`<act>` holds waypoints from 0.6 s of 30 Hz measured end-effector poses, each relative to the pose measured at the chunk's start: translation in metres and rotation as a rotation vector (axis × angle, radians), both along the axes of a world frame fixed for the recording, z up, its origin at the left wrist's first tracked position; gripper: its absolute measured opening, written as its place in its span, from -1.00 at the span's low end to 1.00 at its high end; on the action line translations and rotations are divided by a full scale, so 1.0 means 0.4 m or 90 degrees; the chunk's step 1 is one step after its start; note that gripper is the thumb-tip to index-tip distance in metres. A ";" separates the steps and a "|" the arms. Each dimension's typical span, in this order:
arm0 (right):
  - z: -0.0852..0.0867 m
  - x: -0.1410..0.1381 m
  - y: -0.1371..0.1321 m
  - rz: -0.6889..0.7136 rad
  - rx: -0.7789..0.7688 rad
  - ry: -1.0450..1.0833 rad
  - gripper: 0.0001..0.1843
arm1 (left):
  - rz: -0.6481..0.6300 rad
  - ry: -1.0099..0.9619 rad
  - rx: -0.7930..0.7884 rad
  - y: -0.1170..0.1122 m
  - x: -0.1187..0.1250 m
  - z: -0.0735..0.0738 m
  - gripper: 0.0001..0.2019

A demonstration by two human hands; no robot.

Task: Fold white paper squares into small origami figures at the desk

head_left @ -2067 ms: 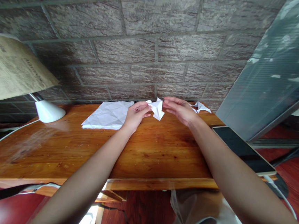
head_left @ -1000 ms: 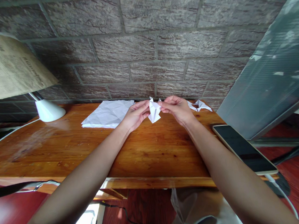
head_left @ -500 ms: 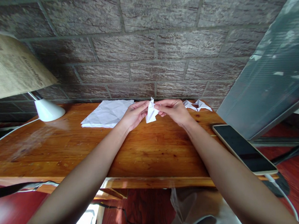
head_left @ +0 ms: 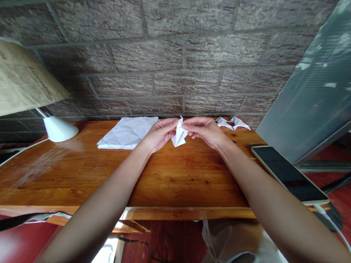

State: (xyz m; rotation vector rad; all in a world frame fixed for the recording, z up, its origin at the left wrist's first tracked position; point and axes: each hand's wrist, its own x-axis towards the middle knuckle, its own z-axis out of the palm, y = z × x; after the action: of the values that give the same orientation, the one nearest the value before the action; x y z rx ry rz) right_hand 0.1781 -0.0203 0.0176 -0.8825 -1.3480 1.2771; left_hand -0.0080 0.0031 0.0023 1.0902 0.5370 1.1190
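A small folded white paper piece (head_left: 179,136) is held just above the far part of the wooden table (head_left: 112,178). My left hand (head_left: 159,134) pinches its left side with fingers closed. My right hand (head_left: 204,130) pinches its top right edge, fingers pressed together. Both hands meet at the paper, close to the brick wall.
Creased white sheets (head_left: 127,133) lie left of my hands. Another folded paper piece (head_left: 232,123) lies at the back right. A lamp with a white base (head_left: 59,128) and paper shade (head_left: 11,78) stands at the left. A phone (head_left: 288,174) rests on the table's right edge.
My right hand went from open beside the paper to pinching it. The paper was pressed narrower between both hands and shifted slightly left.
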 end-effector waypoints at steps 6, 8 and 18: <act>-0.003 -0.006 0.000 -0.027 0.021 -0.011 -0.59 | 0.038 0.013 0.026 -0.003 0.010 0.003 -0.70; -0.004 -0.008 0.000 -0.040 0.023 -0.016 -0.58 | 0.055 0.021 0.045 -0.004 0.013 0.003 -0.71; -0.010 -0.016 0.003 -0.063 0.022 -0.009 -0.58 | 0.149 0.098 0.139 0.009 0.012 -0.012 -0.71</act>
State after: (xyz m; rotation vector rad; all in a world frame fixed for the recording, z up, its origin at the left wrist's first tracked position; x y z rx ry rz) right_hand 0.1715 -0.0192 0.0136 -0.9240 -1.3183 1.1703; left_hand -0.0033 0.0069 -0.0025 1.3365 0.6885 1.3270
